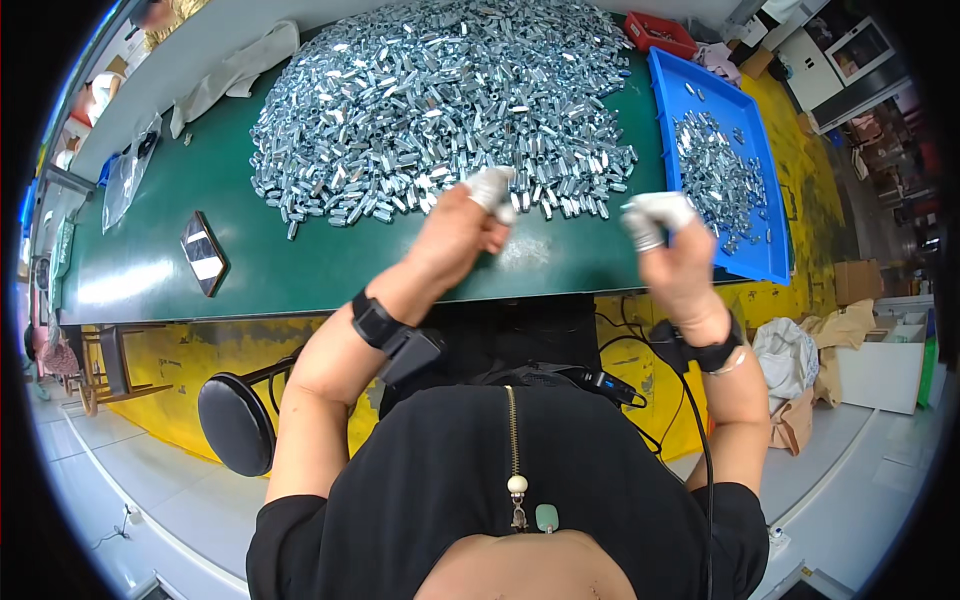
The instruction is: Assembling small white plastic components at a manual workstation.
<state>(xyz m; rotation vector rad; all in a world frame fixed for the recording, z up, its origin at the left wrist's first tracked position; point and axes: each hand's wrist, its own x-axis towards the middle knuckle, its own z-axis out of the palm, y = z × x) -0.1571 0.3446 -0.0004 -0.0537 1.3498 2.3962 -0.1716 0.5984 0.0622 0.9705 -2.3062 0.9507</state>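
Note:
A large heap of small silvery hexagonal metal pieces point(440, 100), like long coupling nuts, covers much of the green table point(330, 262). My left hand point(465, 228) is at the heap's near edge, white wraps on its fingertips. Its fingers are curled together, and whatever they hold is hidden. To the right, my right hand point(680, 255) is over the table edge beside the blue tray point(660, 110), slightly blurred. Its white-wrapped fingers bend in towards the thumb; I cannot make out anything between them. More of the metal pieces point(715, 175) lie loose in the tray.
A dark phone point(204, 254) lies on the table at left, near a clear plastic bag point(130, 180) and a grey cloth point(235, 78). A red bin point(660, 35) stands behind the tray. A black round stool point(236, 424) is below the table; a cable point(706, 450) hangs from my right wrist.

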